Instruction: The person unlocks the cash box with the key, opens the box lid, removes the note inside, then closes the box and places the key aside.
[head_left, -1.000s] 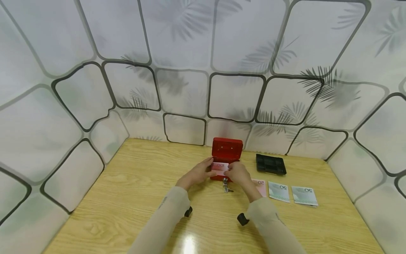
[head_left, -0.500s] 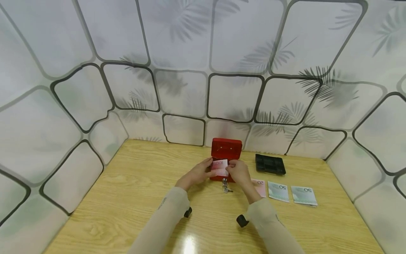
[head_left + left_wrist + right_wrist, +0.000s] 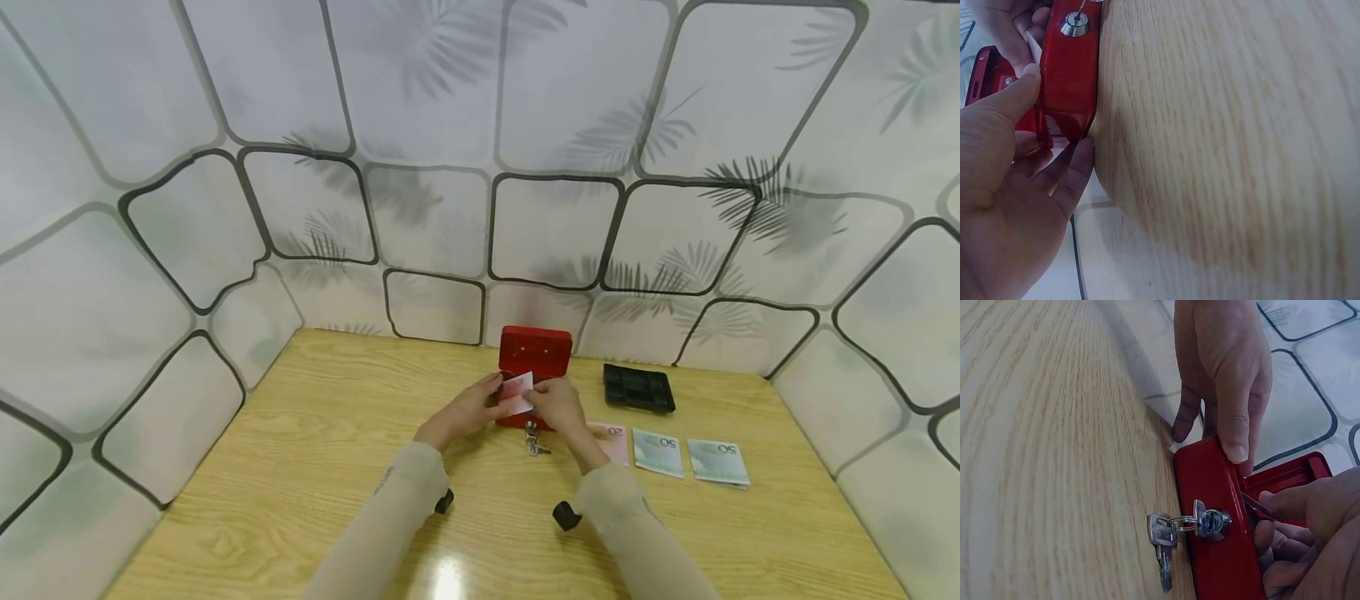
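Note:
A small red cash box [image 3: 535, 352] stands at the far middle of the table, its lid raised. Keys [image 3: 534, 442] hang from the lock on its front. My left hand [image 3: 467, 408] grips the box's left end; in the left wrist view the thumb lies over the rim and the fingers [image 3: 1074, 178] are against the side. Between finger and thumb my right hand [image 3: 562, 404] pinches a pink banknote [image 3: 514, 395] that tilts over the opening. From the right wrist, only a thin edge of the note shows above the box's front wall [image 3: 1213, 481]. The box's inside is mostly hidden.
A black compartment tray [image 3: 640, 388] lies right of the box. Before it, in a row, are a pink 20 note [image 3: 617, 442], a green 50 note [image 3: 658, 452] and another green 50 pile [image 3: 720, 462]. A patterned curtain [image 3: 555, 229] rises behind the table.
The pink banknote has turned from lying level to slanting, its right end raised. My right hand has shifted slightly left with it. My left hand stays on the box.

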`<state>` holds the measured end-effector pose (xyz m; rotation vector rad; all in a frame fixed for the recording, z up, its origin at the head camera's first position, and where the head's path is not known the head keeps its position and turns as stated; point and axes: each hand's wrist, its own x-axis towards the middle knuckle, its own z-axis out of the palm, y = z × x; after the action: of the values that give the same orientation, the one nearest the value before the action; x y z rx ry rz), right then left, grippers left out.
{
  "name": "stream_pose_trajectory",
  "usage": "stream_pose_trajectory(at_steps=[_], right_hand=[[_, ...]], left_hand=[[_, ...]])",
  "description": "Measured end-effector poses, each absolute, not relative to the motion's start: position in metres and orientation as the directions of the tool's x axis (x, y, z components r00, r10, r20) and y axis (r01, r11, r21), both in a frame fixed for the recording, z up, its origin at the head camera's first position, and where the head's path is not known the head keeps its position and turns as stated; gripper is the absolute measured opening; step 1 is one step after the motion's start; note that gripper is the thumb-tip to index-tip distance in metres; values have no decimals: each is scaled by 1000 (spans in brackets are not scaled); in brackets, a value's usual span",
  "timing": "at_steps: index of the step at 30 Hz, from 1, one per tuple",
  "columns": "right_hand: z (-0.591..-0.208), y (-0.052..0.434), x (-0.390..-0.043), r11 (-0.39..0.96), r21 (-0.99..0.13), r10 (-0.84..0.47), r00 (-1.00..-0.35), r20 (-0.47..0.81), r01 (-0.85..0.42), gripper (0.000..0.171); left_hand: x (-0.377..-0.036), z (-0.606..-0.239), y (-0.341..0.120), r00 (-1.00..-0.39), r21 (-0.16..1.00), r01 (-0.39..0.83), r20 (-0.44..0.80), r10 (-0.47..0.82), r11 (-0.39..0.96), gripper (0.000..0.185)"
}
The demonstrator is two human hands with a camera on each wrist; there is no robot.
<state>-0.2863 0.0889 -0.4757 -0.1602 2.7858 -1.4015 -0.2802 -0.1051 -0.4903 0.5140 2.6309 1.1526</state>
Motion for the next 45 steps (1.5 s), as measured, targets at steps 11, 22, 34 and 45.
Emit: stream_pose_trajectory(at_steps=[11, 22, 34, 45], right_hand=[[-475, 90, -286, 610, -790, -36, -998, 47, -59, 20], [-474, 103, -288, 500, -866, 79, -995, 62, -14, 25], [-438, 123, -276, 291, -956, 77, -996, 53, -29, 22], [-409, 175, -256, 287, -957, 73, -995, 69, -45, 26]], left_hand=[[-281, -491, -107, -912, 721, 243, -57, 405, 649, 72], [-282, -493, -107, -912, 722, 232, -71, 404, 651, 76], [-283, -496, -107, -913, 717, 238, -65, 402, 655, 77], [-282, -491, -106, -916, 714, 220, -84, 393, 665, 75]])
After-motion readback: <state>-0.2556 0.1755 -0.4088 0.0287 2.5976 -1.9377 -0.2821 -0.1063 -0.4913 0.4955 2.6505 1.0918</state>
